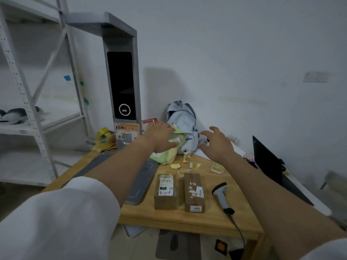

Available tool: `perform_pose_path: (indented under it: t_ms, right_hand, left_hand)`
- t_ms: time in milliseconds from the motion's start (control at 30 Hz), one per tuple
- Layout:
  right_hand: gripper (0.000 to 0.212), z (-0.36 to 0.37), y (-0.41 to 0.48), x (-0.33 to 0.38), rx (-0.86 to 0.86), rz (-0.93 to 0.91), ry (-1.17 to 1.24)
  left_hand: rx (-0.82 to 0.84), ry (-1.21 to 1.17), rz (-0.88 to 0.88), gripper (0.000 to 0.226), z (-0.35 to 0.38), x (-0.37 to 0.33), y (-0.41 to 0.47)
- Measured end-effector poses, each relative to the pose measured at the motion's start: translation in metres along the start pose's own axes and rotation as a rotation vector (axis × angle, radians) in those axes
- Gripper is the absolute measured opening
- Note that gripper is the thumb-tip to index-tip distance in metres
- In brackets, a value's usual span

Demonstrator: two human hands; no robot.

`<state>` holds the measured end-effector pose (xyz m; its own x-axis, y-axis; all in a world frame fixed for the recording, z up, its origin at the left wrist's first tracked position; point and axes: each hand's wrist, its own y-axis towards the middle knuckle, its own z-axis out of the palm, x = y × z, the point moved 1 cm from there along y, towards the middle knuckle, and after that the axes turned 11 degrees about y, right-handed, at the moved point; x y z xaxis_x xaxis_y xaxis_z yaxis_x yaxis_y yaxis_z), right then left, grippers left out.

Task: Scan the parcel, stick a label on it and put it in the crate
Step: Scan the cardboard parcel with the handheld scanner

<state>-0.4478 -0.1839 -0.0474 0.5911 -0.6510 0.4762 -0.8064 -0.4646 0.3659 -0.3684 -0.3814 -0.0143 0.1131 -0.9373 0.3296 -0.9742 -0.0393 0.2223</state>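
Note:
Two brown cardboard parcels lie side by side on the wooden table [187, 220]: the left parcel [165, 192] bears a white label with handwriting, the right parcel [194, 192] has small stickers. A grey handheld scanner [221, 194] lies to their right, its cable trailing off the front edge. My left hand [161, 137] rests on a green and yellow soft packet [166, 156] at the back of the table, fingers curled on its top. My right hand [216, 141] hovers open near a pale blue backpack [185, 124], holding nothing. No crate is in view.
A tall grey kiosk [122, 87] with a dark screen stands at the back left, its flat grey base [140, 184] stretching over the table. White metal shelving [37, 113] fills the left. A black laptop [270, 166] sits at the right. Paper scraps [195, 165] litter the middle.

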Motion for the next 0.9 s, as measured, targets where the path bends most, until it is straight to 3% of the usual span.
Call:
perform_pose_path:
  t_ms: [533, 700, 900]
  right_hand:
    - [0.048, 0.045, 0.062, -0.068, 0.006, 0.199, -0.088]
    - [0.056, 0.069, 0.094, -0.118, 0.088, 0.266, -0.074]
    - [0.05, 0.1, 0.124, -0.182, 0.192, 0.347, -0.072]
  left_hand:
    - [-0.021, -0.241, 0.119, 0.072, 0.079, -0.008, 0.102]
    - [0.113, -0.298, 0.102, 0.078, 0.123, -0.019, 0.154]
    - [0.25, -0.409, 0.1, 0.073, 0.18, -0.045, 0.206]
